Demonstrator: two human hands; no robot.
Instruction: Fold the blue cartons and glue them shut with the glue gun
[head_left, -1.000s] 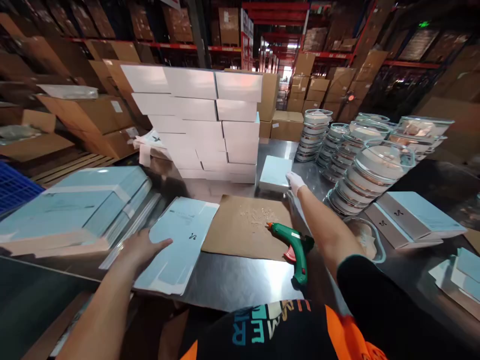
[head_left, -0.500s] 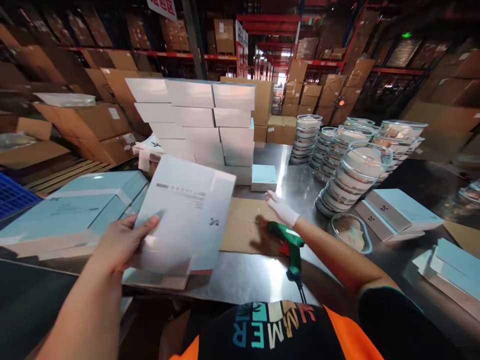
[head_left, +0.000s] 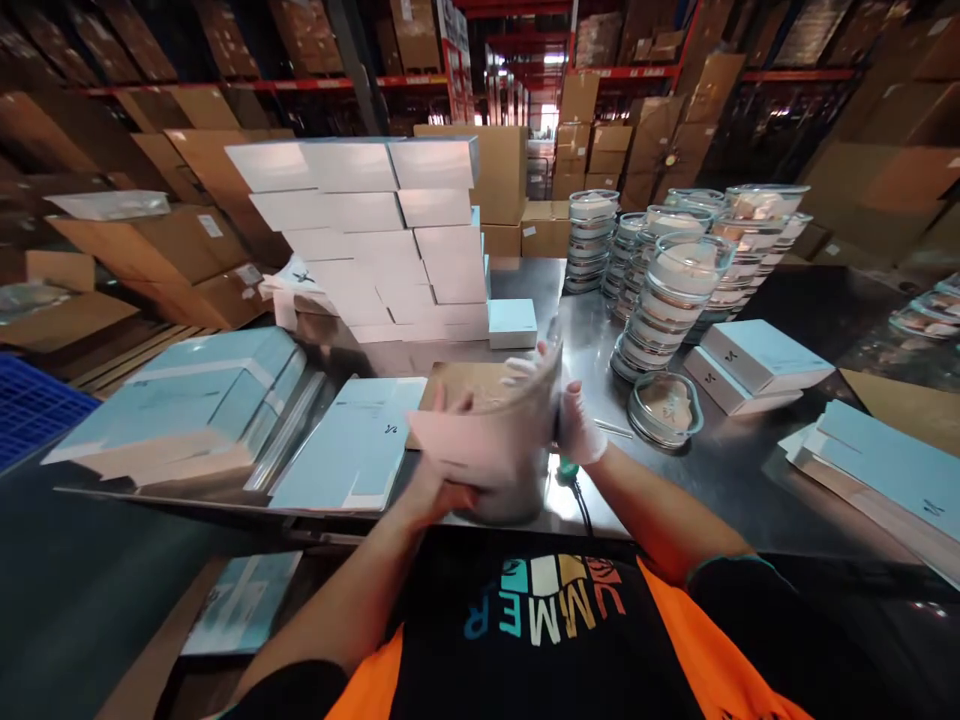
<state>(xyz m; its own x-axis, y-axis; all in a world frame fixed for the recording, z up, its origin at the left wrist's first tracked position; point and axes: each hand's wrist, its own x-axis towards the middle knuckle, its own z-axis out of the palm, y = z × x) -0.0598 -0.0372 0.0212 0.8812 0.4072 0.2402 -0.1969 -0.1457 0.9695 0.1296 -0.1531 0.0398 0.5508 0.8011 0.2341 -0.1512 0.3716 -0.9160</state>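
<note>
Both hands have come together since a moment ago: the flat carton blank [head_left: 491, 450] that the left hand [head_left: 439, 490] had lifted on its own is now held between the two, in front of the chest and above the near edge of the table. The blank is pale, pinkish white in this light, bent into a curve and blurred, so its print cannot be read. The left hand grips its lower near edge, thumb over the top. The gloved right hand [head_left: 574, 425] is closed on the far right side, fingers wrapped round the edge.

Under the blank lies a brown cardboard sheet [head_left: 469, 380], mostly hidden by it. Only the green butt and cord of the glue gun [head_left: 568, 470] show below the right wrist. To the left, a light blue flat blank [head_left: 356, 450] lies on the table, and beside it a stack of blue flats [head_left: 180, 400]. Behind stands a wall of white boxes [head_left: 375, 230], with one small blue-topped box [head_left: 512, 322] just to its right. Stacks of lidded glass bowls [head_left: 667, 280] fill the right side; a single glass container [head_left: 664, 405] sits close to the right forearm, and closed blue boxes [head_left: 757, 355] lie beyond it. More blue flats [head_left: 885, 470] rest at the far right.

Everything stands on a steel table [head_left: 720, 470], shiny and reflecting. Around it are warehouse racks with red beams and brown cartons [head_left: 187, 250].
</note>
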